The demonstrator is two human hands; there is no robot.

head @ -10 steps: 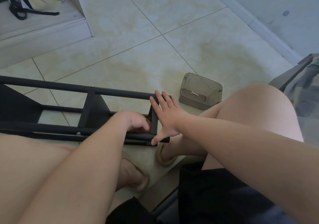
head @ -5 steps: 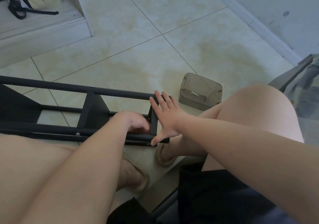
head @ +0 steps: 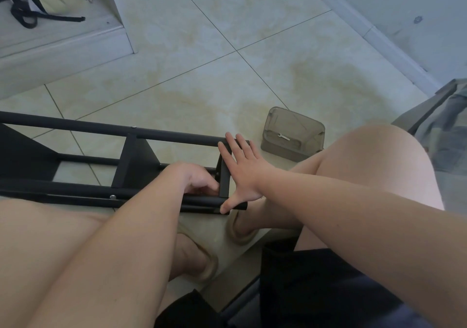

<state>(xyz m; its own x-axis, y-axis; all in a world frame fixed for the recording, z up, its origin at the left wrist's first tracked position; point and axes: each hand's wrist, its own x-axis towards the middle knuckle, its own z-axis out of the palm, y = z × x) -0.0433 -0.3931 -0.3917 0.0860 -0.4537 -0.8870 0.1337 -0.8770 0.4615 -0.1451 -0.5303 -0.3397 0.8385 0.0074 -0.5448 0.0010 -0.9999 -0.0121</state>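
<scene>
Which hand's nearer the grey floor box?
Right. The right hand lies flat on the rack, just left of the box; the left hand sits farther left, inside it.

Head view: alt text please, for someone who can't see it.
A person's right hand presses flat, fingers spread, against the end of a black metal frame lying on the tiled floor, while the left hand curls inside it, its grip hidden. A translucent box sits beside the frame's end.
</scene>
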